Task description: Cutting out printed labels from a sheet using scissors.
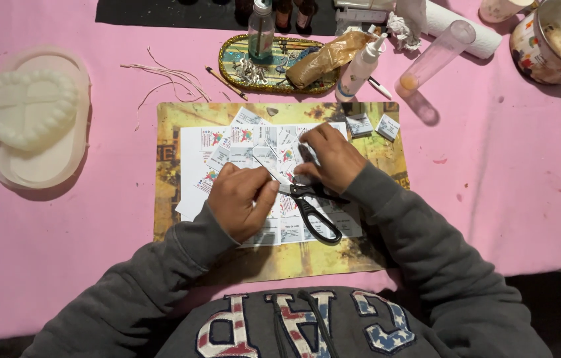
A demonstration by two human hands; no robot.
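My left hand [242, 199] rests on a white printed sheet [194, 149] of small colourful labels and pinches a cut paper piece between thumb and fingers. My right hand [331, 158] lies curled on the same sheet, fingers closed over a small label piece near the tip of black-handled scissors [317, 215]. The scissors lie on the sheet just below both hands, handles toward me. Several cut labels are scattered across the sheet. Two more cut labels [373, 126] sit apart at the upper right of the yellow-brown mat [307, 262].
On the pink tablecloth [506, 199] are a white heart-shaped mould [28, 109] at the left, a decorated oval tray [274, 63] with a bottle, a white squeeze bottle [360, 69], a clear tube [433, 56], loose strings [167, 79] and a mug [556, 43] at the far right.
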